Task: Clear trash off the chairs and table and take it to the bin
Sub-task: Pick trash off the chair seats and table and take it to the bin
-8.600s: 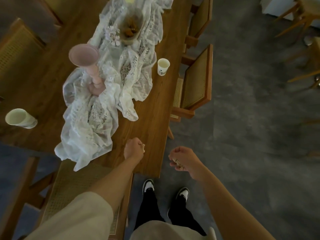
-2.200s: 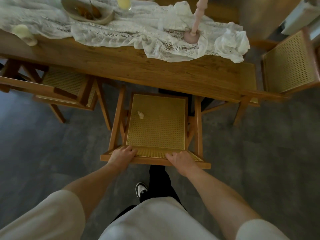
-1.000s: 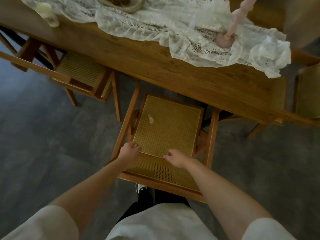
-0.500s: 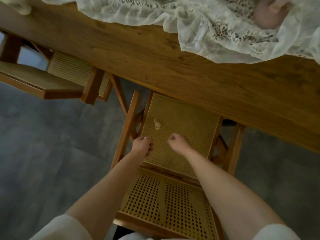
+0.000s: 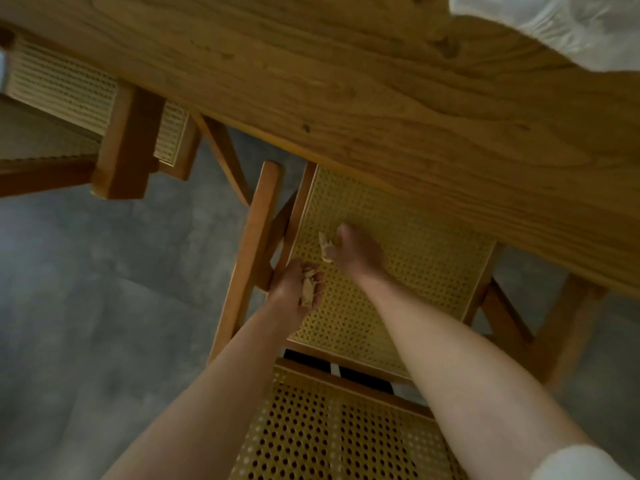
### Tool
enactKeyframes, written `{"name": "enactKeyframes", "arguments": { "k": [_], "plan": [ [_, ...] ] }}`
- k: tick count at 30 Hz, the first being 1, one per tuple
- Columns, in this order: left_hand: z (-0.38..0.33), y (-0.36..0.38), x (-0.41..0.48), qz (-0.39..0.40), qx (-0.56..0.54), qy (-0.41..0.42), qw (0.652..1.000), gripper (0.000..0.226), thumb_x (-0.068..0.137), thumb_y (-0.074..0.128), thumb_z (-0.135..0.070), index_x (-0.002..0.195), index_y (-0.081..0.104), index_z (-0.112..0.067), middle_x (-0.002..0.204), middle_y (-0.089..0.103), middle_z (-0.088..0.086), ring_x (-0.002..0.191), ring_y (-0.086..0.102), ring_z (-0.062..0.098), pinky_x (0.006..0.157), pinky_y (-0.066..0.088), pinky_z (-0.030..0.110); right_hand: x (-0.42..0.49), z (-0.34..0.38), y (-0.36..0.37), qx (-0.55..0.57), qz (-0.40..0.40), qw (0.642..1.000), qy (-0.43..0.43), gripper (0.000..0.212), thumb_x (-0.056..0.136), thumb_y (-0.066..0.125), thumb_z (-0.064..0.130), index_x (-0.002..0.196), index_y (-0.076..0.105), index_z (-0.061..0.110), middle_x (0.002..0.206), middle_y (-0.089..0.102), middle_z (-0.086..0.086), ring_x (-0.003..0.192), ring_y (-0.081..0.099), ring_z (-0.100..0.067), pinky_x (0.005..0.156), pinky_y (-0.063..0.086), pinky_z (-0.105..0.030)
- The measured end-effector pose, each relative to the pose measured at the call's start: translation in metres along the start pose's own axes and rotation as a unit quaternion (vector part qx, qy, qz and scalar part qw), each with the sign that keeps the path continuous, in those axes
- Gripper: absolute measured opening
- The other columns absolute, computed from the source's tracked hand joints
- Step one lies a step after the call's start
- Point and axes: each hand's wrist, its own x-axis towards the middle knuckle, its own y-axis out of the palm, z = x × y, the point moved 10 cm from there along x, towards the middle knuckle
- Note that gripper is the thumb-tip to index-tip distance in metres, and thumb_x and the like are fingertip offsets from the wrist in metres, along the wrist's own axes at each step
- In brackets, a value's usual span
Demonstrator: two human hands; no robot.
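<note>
I lean over a wooden chair with a woven cane seat (image 5: 408,271), pulled out from under the table (image 5: 381,84). My right hand (image 5: 358,252) rests low over the seat's left part, its fingertips pinched on a small pale scrap of trash (image 5: 325,245). My left hand (image 5: 298,289) is cupped palm up beside the seat's left rail and holds several pale crumpled scraps (image 5: 309,284). The chair's cane backrest (image 5: 332,434) is just below my forearms.
A second cane chair (image 5: 86,109) stands tucked under the table at the left. A white lace cloth (image 5: 561,26) lies at the table's top right corner. Grey floor (image 5: 86,289) spreads to the left of the chair.
I have leaned closer to the seat. My right hand reached forward and pinched the scrap that lay on the cane; my left hand turned palm up, showing scraps in it.
</note>
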Motion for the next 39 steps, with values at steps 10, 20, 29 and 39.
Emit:
{"name": "enactKeyframes", "arguments": {
  "k": [10, 20, 29, 39],
  "plan": [
    [0.004, -0.012, 0.024, 0.014, -0.015, -0.044, 0.999, 0.041, 0.108, 0.036, -0.045, 0.088, 0.057, -0.016, 0.068, 0.054, 0.002, 0.047, 0.052, 0.014, 0.042, 0.033, 0.02, 0.009, 0.029, 0.02, -0.064, -0.045, 0.994, -0.083, 0.016, 0.097, 0.055, 0.008, 0.11, 0.064, 0.011, 0.114, 0.065, -0.011, 0.101, 0.064, -0.032, 0.075, 0.044, -0.036],
    [-0.008, -0.004, -0.013, -0.019, 0.077, -0.021, 0.997, 0.039, 0.107, 0.041, -0.042, 0.086, 0.061, -0.016, 0.064, 0.063, 0.001, 0.055, 0.055, 0.015, 0.051, 0.043, 0.025, -0.053, -0.004, 0.004, 0.315, 0.012, 0.939, 0.138, 0.01, 0.084, 0.078, 0.009, 0.086, 0.069, 0.014, 0.087, 0.074, -0.007, 0.084, 0.072, -0.029, 0.075, 0.059, -0.039],
    [-0.015, 0.004, -0.068, -0.027, 0.136, 0.007, 0.99, 0.031, 0.106, 0.046, -0.038, 0.098, 0.062, -0.012, 0.063, 0.063, 0.008, 0.046, 0.054, 0.018, 0.044, 0.042, 0.023, -0.13, 0.011, -0.031, 0.377, 0.011, 0.916, 0.135, 0.01, 0.089, 0.075, 0.009, 0.091, 0.069, 0.017, 0.09, 0.074, -0.004, 0.074, 0.069, -0.014, 0.062, 0.056, -0.025],
    [0.009, 0.012, -0.155, 0.094, 0.173, 0.009, 0.98, 0.033, 0.102, 0.053, -0.04, 0.096, 0.064, -0.009, 0.066, 0.058, 0.009, 0.048, 0.049, 0.02, 0.045, 0.044, 0.027, -0.224, 0.043, -0.055, 0.321, -0.026, 0.942, 0.091, 0.022, 0.089, 0.071, -0.001, 0.078, 0.064, 0.017, 0.084, 0.074, -0.01, 0.064, 0.07, -0.021, 0.053, 0.059, -0.032]
  ]
}}
